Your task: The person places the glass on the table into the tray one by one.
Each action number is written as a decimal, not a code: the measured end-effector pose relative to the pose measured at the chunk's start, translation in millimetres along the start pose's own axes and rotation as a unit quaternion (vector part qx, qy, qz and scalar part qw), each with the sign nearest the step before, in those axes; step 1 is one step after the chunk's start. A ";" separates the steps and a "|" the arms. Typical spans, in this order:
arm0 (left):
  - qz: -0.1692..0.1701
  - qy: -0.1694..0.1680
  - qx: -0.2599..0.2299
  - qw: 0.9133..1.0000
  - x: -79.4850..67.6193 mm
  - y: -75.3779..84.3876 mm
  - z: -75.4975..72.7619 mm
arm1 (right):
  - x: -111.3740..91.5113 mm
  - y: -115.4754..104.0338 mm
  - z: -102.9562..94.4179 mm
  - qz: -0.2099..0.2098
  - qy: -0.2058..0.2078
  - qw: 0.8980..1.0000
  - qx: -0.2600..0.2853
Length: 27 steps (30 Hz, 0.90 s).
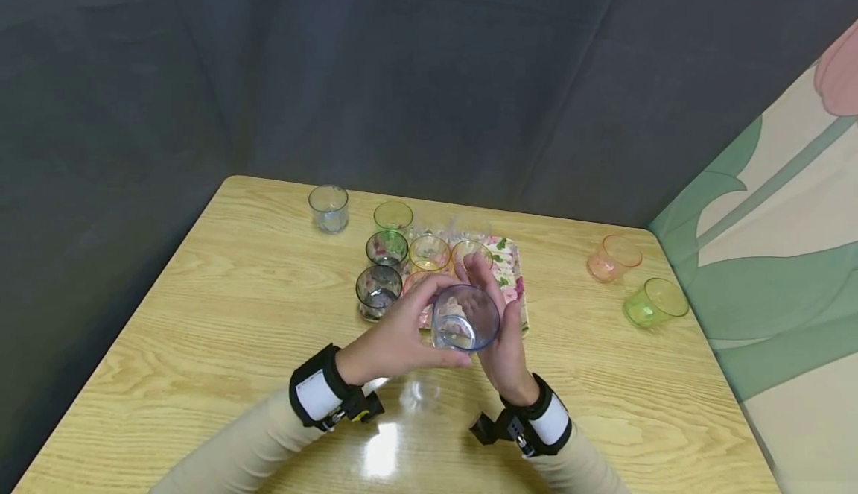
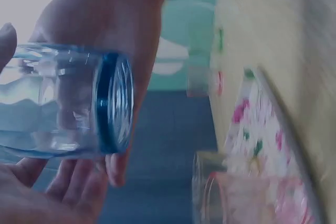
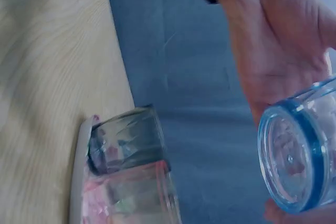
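A clear blue-tinted tumbler (image 1: 465,319) is held above the front of the floral tray (image 1: 512,278), its mouth toward the head camera. My left hand (image 1: 402,330) grips it from the left, thumb at the near side and fingers at the far side. Against its right side lies my right hand (image 1: 503,345), with fingers extended upward. In the right wrist view the thick blue base (image 3: 294,156) of the tumbler shows, clear of the table. Several coloured tumblers stand on the tray, among them a yellow tumbler (image 1: 430,254) and a dark tumbler (image 1: 386,249); the hands partly hide a pink one.
At the back left of the wooden table (image 1: 268,270) stands a clear tumbler (image 1: 329,209). A green tumbler (image 1: 393,216) is at the tray's back left, a dark grey tumbler (image 1: 379,293) at its front left. On the right are an orange tumbler (image 1: 613,258) and a lime-green tumbler (image 1: 655,303).
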<state>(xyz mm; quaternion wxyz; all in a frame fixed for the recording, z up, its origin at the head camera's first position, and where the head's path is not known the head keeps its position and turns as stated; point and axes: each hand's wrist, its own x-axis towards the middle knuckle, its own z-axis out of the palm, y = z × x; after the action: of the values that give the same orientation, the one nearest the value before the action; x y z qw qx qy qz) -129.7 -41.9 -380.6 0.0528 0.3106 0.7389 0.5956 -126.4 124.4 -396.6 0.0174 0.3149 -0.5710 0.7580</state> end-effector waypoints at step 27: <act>-0.019 0.102 0.081 0.991 -2.0 -22.9 -29.2 | -14.1 10.2 -34.0 -0.027 -0.076 0.996 -0.026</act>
<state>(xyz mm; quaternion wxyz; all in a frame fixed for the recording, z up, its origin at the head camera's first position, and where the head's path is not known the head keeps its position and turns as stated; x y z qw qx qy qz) -150.3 -69.9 -393.8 -0.0365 0.2371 0.7919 0.5615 -134.6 155.3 -417.4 0.0027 0.3861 -0.5812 0.7163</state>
